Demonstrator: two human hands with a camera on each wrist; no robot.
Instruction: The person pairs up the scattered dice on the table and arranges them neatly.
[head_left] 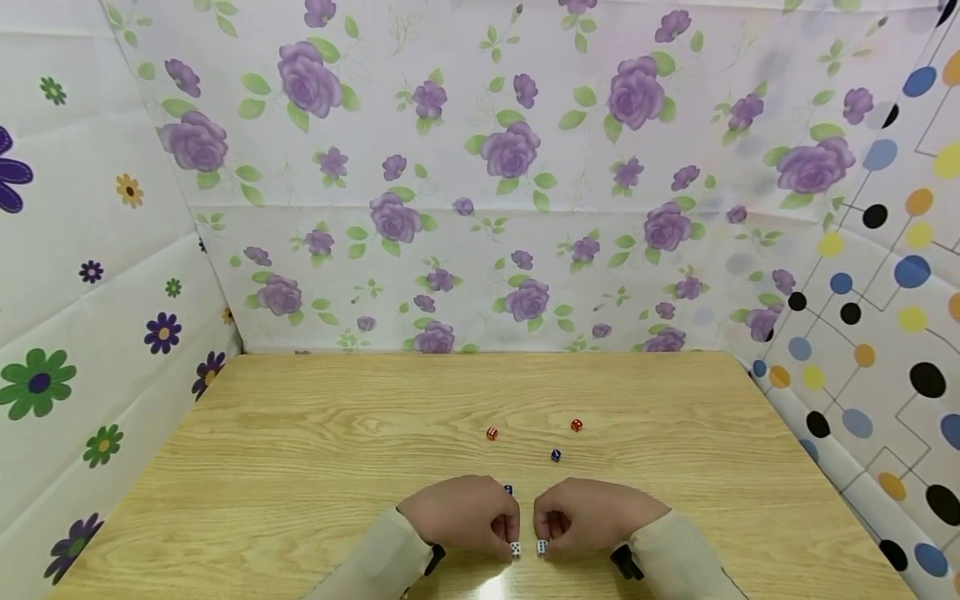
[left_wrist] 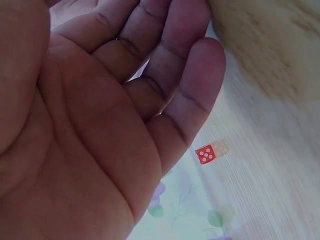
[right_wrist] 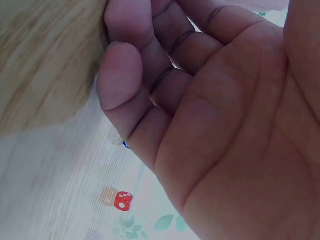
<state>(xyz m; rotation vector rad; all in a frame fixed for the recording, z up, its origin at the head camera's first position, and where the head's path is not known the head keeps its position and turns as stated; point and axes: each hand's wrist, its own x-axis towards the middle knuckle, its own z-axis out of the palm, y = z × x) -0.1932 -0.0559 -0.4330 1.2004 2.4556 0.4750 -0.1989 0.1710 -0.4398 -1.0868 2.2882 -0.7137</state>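
Note:
Near the table's front edge, my left hand [head_left: 468,512] pinches a white die [head_left: 515,550] between thumb and fingertips. Close by on its right, my right hand [head_left: 592,510] holds a second white die [head_left: 542,547] the same way. A small gap separates the two dice. Just beyond the left fingers lies a blue die [head_left: 508,489], partly covered by that hand. The wrist views show curled fingers over each palm; both white dice are hidden there.
Farther back on the wooden table [head_left: 337,425] lie another blue die [head_left: 556,456] and two red dice, one left [head_left: 492,433] and one right [head_left: 577,425]. Patterned cloth [head_left: 465,275] walls the table at the back and both sides.

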